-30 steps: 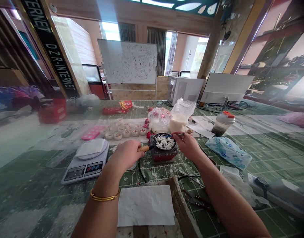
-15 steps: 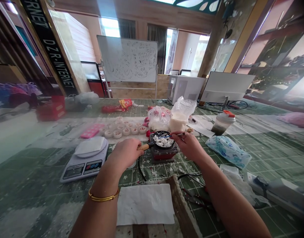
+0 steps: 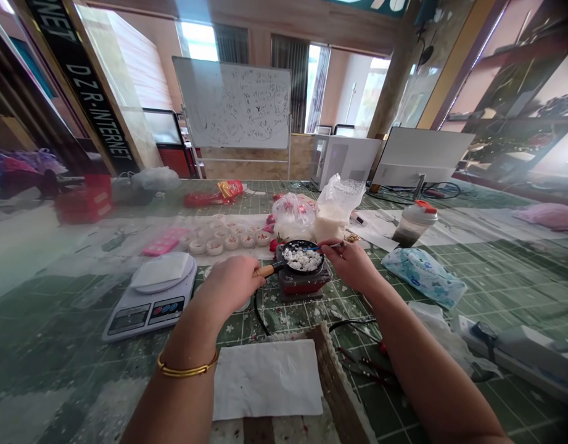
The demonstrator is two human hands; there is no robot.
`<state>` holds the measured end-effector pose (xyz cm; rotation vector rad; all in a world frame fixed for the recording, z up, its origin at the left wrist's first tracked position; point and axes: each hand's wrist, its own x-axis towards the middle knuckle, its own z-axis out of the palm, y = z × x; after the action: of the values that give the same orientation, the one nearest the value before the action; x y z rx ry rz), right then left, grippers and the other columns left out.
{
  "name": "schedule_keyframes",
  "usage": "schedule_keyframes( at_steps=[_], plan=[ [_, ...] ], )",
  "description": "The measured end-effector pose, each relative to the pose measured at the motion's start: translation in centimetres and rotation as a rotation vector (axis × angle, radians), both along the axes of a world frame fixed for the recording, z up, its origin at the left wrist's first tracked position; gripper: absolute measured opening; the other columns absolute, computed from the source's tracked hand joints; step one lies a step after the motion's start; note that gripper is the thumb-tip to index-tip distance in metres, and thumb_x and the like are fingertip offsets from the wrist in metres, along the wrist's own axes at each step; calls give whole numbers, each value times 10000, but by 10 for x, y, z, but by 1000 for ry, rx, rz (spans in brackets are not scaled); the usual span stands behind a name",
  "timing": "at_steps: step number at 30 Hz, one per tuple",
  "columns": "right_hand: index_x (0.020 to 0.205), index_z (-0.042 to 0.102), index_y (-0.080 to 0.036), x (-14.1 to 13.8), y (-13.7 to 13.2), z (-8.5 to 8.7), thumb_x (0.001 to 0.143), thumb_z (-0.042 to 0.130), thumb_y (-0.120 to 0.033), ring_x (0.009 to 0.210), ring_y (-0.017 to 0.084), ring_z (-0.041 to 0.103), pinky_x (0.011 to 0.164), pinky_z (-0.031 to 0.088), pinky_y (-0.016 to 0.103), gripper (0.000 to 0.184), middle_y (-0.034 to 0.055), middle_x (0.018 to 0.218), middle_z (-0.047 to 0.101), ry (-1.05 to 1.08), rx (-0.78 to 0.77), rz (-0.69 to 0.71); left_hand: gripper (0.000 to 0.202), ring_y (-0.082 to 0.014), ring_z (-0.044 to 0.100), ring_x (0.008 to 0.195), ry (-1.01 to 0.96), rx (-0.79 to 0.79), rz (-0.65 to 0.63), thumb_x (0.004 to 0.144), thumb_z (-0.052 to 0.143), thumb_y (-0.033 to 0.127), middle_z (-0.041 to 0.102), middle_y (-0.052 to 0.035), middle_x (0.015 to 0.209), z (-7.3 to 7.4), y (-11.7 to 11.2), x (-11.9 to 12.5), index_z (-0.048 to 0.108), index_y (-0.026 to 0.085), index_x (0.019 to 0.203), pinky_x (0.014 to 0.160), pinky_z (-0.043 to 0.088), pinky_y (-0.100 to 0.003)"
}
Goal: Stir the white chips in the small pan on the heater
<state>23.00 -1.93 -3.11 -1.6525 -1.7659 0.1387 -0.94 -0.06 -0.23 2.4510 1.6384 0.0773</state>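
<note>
My left hand is closed around the wooden handle of a small black frying pan. White crumbly lumps lie in the pan, which rests on a little red-and-grey electric stove. Between the fingers of my right hand is a thin stick, blue toward its tip. That tip reaches over the pan's right rim to the lumps; what it is made of is too small to tell. Just behind the pan stand a tied clear plastic bag and an open bag of pale granules.
On the left sits a kitchen scale, near several small filled cups and a pink mould. A wipes pack, shaker bottle and power strip are on the right. White paper lies in front; pliers beside it.
The view has shifted slightly. Both hands keep their hold on the pan handle and the stick; the lumps in the pan look a little rearranged, gathered lower and less spread.
</note>
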Motion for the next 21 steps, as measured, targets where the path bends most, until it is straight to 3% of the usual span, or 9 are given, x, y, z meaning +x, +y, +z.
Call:
schedule_keyframes(
  at_steps=[11,16,21],
  plan=[
    [863,531,-203,-2,1,2,772,503,-367,581,133,557,554,378,243,189,4,689,652,236,95,-47,213,-153,526,620,21,0,6,747,447,383,596,-20,683,2,3,1,540,205,677,498,233,-240],
    [841,566,-189,1,-1,3,786,487,-386,647,146,579,609,393,256,220,26,718,660,230,174,-79,206,-145,517,609,19,11,2,745,448,380,586,-10,657,-1,3,1,526,206,666,495,229,-239],
    [850,595,-177,-4,4,-5,817,439,-385,673,166,590,597,390,263,262,51,753,682,175,155,-78,218,-138,513,599,15,24,-8,749,442,378,584,-10,647,-1,3,0,519,199,651,494,236,-235]
  ],
)
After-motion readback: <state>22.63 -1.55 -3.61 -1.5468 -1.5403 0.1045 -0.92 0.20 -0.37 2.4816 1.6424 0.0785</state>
